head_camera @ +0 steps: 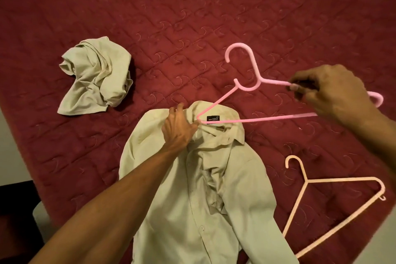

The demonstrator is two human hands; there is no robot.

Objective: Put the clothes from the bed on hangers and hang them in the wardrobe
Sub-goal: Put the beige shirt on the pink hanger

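A: Where do we have the shirt?

B: The pale shirt point(192, 195) lies front up on the near middle of the bed, with its collar towards the far side. Our left hand point(179, 127) grips the left side of the collar, fingers curled into the cloth and bunching it.

A: And the hanger?

B: Our right hand point(330, 92) holds the pink hanger point(257, 118) above the bed, to the right of the collar. Thumb and fingers pinch its upper arm. Its left corner touches the collar opening just beside our left hand, and its hook points far and left.

A: What else do we see on the bed?

B: A second, paler hanger point(340, 180) lies flat to the right of the shirt. Its near arm is touching the right sleeve or just beside it; we cannot tell which. A crumpled garment point(96, 79) of the same pale colour sits well apart, to the far left of the shirt.

A: And the surface itself?

B: We see a dark red quilted bedspread point(192, 17) with stitched curls, filling nearly the whole view. At the left edge there is a pale strip point(8, 152) of floor or wall. The near left is dark, with a blurred grey shape point(40, 216) we cannot name.
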